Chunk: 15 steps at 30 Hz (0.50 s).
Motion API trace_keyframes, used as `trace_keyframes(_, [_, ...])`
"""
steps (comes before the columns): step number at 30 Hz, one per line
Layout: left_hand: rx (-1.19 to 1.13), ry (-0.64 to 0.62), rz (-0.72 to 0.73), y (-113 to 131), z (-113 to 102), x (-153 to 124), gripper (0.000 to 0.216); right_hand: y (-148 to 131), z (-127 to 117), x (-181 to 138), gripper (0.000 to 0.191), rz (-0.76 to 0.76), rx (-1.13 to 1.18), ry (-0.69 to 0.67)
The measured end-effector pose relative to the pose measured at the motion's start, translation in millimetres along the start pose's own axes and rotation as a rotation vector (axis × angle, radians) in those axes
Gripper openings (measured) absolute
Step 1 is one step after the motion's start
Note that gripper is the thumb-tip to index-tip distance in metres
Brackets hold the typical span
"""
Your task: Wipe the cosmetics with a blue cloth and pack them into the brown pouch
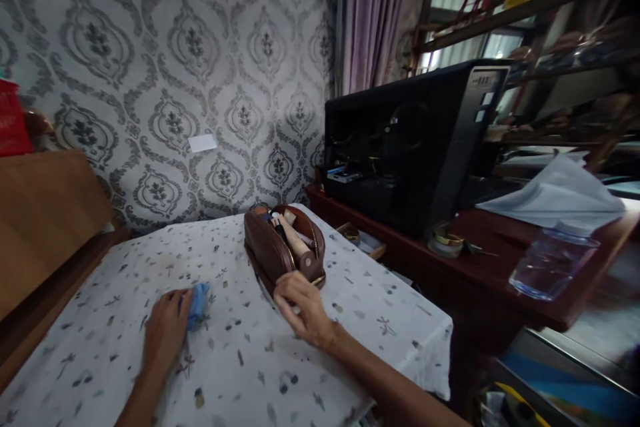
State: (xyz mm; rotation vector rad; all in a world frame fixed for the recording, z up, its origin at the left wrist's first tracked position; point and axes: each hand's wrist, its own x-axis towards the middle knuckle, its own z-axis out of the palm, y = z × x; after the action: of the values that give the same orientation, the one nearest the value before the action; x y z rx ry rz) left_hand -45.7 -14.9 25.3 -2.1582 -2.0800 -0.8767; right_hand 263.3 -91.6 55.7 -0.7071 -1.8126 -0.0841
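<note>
Low in the frame, left of centre, the left hand (167, 332) rests on the patterned tablecloth (240, 373), its fingers closed over a blue cloth (200, 303). To its right, at centre, the right hand (301, 310) curls against the near end of the open brown pouch (270, 250); whether it grips the pouch I cannot tell. Farther off, at upper right, stands a black computer case (415, 140).

- Left of the pouch (270, 250), our left hand (165, 330) covers most of a blue cloth (200, 300).
- Our right hand (303, 310) hides the pouch's near end.
- Right of the pouch, we see only a blurred jar (550, 270).
</note>
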Motion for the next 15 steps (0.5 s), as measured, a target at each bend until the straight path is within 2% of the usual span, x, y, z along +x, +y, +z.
trace_keyframes(2, [-0.058, 0.075, -0.014, -2, -5, 2, 0.056, 11, -32, 13, 0.014, 0.006, -0.109, 0.110])
trace_keyframes(4, [-0.083, 0.135, 0.006, 0, -10, 6, 0.056, 31, -60, 26, 0.016, 0.089, -0.278, 0.182])
trace_keyframes(6, [-0.113, 0.155, 0.068, 6, -14, 12, 0.053, 55, -80, 36, 0.014, 0.190, -0.434, 0.173])
trace_keyframes(8, [-0.170, 0.146, 0.140, 21, -16, 21, 0.051, 79, -89, 46, 0.015, 0.266, -0.536, 0.084])
trace_keyframes(10, [-0.237, 0.128, 0.211, 46, -18, 33, 0.048, 99, -92, 58, 0.017, 0.337, -0.572, -0.041])
trace_keyframes(12, [-0.297, 0.112, 0.314, 81, -18, 48, 0.043, 113, -90, 73, 0.020, 0.442, -0.545, -0.177])
trace_keyframes(15, [-0.368, 0.074, 0.581, 148, -18, 75, 0.034, 126, -84, 94, 0.032, 0.602, -0.457, -0.340])
